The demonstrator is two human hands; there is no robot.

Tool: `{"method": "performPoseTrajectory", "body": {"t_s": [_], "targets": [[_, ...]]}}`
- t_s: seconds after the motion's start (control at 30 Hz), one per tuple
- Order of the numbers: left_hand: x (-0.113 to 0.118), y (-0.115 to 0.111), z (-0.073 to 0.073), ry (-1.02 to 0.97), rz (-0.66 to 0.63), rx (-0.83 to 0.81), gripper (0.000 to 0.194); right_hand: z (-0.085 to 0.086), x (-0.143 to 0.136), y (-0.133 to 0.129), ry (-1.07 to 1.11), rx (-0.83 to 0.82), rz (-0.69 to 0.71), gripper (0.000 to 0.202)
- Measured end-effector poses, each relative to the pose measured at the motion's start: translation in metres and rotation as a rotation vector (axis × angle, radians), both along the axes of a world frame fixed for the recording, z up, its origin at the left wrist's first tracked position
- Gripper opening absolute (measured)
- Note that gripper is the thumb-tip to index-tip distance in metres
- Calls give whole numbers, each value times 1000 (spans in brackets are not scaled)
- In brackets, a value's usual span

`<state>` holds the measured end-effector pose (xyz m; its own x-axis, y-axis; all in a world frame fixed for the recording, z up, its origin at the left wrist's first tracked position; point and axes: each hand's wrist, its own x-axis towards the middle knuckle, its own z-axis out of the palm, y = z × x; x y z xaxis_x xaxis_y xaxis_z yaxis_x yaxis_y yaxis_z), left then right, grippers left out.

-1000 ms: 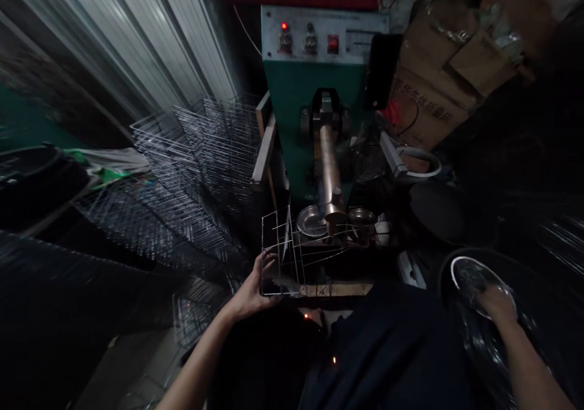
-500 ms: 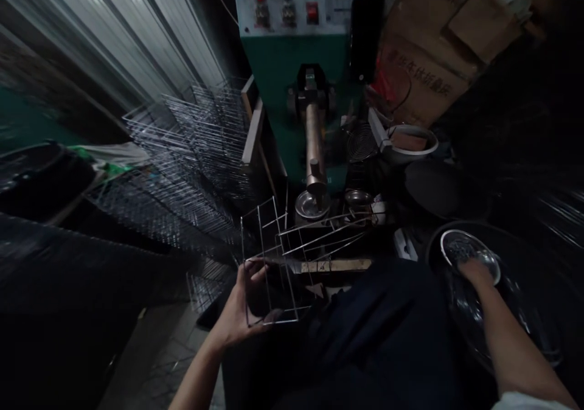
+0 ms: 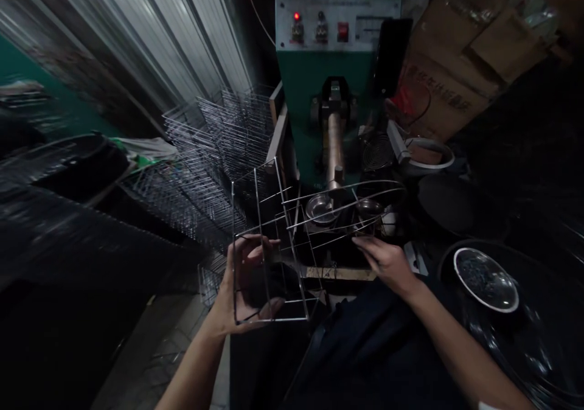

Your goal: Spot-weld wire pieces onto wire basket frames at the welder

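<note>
My left hand [image 3: 239, 285] is wrapped round one end of a small wire rack [image 3: 292, 246], its fingers and thumb partly behind the wires. The rack's long curved wires reach right, in front of a green machine [image 3: 301, 75]. Close to these wires is my right hand [image 3: 390, 267], thumb and fingers pinched together; anything between the tips is too small to make out. Above the rack, the machine's metal arm [image 3: 334, 145] points down at a shallow metal dish [image 3: 319, 209]. A second small dish [image 3: 369, 208] stands beside it.
Stacked wire grids [image 3: 201, 166] stand at the left. To the right, a round bowl [image 3: 486, 279] holding small metal bits rests on black plastic [image 3: 524, 337]. A white bowl [image 3: 431, 154] and a cardboard box [image 3: 438, 87] are behind. A wooden strip [image 3: 340, 274] lies below the rack.
My right hand has left the bowl of small metal bits and come left to the rack's wires. My left hand still holds the rack. The view has shifted slightly.
</note>
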<state>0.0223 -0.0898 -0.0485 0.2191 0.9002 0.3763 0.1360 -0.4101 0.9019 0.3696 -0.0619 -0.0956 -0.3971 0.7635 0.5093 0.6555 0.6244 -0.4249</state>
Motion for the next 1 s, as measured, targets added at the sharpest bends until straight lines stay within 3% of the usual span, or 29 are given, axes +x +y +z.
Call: {"method": "performPoseTrajectory", "body": {"t_s": [0.23,1.0], "targets": [[-6,1,9,-16,-44,27,95,-23,-17,38,-353,117,-51,45],[-12,41,26,-36,-16,77,95,-12,-25,72,-290,34,40,47]]}}
